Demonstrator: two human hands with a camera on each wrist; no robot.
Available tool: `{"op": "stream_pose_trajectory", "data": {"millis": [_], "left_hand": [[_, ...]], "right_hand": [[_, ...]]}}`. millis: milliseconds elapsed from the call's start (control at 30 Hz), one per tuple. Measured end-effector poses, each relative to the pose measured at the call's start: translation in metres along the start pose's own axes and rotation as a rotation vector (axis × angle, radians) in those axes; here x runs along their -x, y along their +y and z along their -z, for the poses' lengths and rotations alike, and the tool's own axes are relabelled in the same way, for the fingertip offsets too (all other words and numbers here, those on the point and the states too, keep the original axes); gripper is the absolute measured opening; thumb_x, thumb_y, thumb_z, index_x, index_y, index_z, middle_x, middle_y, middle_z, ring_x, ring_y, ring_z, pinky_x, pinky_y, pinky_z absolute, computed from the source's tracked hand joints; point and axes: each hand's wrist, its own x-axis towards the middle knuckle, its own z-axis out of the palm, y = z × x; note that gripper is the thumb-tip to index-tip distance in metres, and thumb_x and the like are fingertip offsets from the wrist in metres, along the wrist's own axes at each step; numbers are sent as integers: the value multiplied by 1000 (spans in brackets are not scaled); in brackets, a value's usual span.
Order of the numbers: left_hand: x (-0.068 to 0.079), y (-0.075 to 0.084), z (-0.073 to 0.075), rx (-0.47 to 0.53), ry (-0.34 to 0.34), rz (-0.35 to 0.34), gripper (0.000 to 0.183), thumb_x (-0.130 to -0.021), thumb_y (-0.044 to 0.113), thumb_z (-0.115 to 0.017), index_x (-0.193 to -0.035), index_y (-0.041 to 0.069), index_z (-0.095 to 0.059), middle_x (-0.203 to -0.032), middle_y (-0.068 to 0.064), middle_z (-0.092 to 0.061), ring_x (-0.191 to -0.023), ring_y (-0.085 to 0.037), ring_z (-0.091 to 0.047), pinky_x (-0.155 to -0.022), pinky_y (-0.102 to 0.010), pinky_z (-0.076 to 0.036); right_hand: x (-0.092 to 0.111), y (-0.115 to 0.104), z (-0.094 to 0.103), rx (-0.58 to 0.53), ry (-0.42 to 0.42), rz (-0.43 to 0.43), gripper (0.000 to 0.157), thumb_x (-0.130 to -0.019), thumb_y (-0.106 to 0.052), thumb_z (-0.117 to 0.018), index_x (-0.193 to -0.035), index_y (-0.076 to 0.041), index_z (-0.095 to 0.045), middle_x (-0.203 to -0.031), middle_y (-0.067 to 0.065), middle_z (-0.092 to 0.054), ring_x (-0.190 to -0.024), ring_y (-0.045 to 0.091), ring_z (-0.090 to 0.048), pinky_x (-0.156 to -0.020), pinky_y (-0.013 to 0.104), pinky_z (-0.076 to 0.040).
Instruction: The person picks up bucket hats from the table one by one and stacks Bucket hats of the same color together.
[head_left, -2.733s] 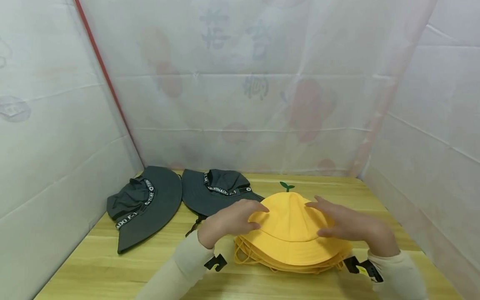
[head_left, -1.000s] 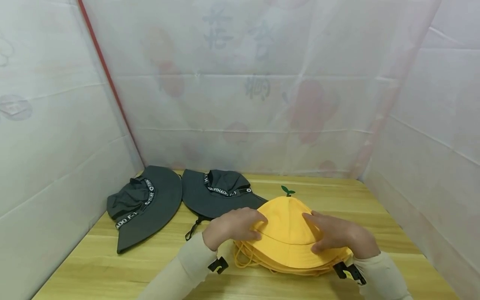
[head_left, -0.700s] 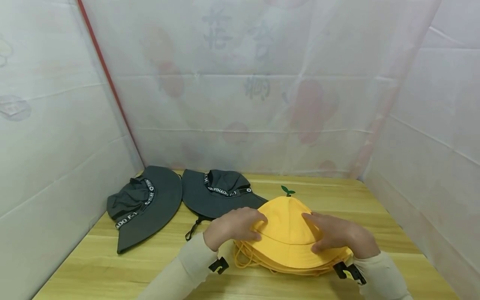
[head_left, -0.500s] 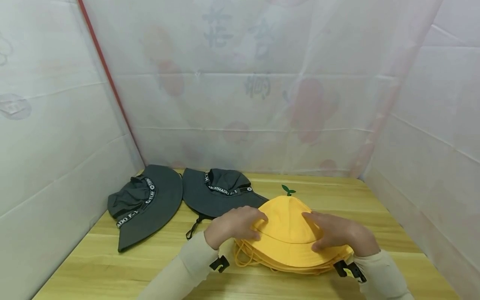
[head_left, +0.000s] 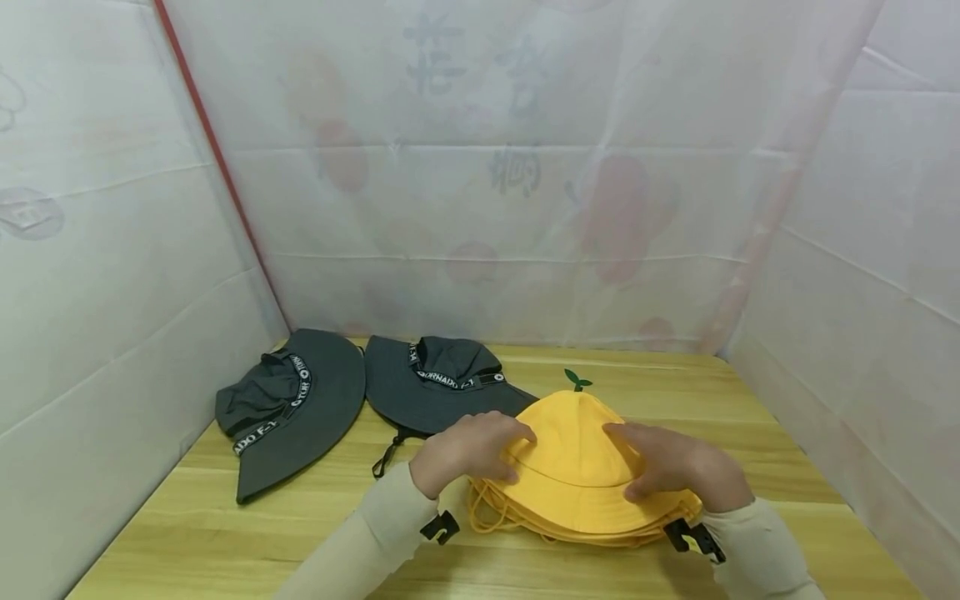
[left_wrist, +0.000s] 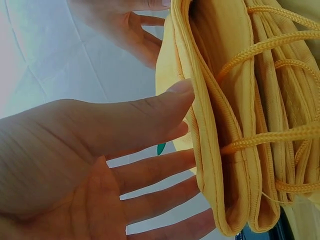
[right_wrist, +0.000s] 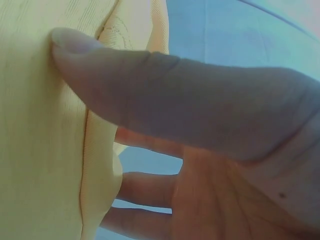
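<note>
A stack of yellow bucket hats [head_left: 573, 500] sits on the wooden table, several brims nested together with yellow cords hanging from them. The top one carries a small green sprout [head_left: 577, 380] on its crown. My left hand [head_left: 468, 450] touches its left side, fingers extended along the crown and thumb at the brim edge. On the opposite side my right hand [head_left: 682, 465] rests with its thumb on the brim and its fingers against the crown. The left wrist view shows the layered brims [left_wrist: 235, 125] edge-on; yellow fabric [right_wrist: 45, 135] fills the left of the right wrist view.
Two dark grey bucket hats lie behind and to the left: one far left [head_left: 322, 417], the other [head_left: 420, 400] partly behind the yellow stack, with a cord [head_left: 386, 458] trailing from it. White sheeting [head_left: 480, 208] walls in the table [head_left: 225, 550] at back and sides.
Since the oldest frame both hands have come down onto the top yellow hat, the right one moving left and down. Over the last second they have stayed nearly still.
</note>
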Motion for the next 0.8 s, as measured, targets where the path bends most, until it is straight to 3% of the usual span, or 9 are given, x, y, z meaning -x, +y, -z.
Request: {"op": "stream_pose_trajectory", "data": {"millis": [433, 800], "left_hand": [[-2, -2, -1, -11, 3, -5, 55, -89, 29, -83, -140, 29, -64, -145, 10, -62, -135, -18, -57, -107, -46, -51], [-1, -1, 0, -20, -16, 0, 59, -87, 26, -85, -141, 31, -62, -146, 11, -61, -136, -18, -56, -108, -45, -51]], "right_hand": [[0, 9, 6, 10, -49, 77, 96, -83, -31, -86, -156, 6, -36, -158, 35, -38, -143, 58, -38, -113, 71, -35], [-2, 9, 7, 15, -51, 63, 95, -82, -30, -87, -156, 4, -38, -157, 33, -41, -143, 56, -40, -113, 70, -37]]}}
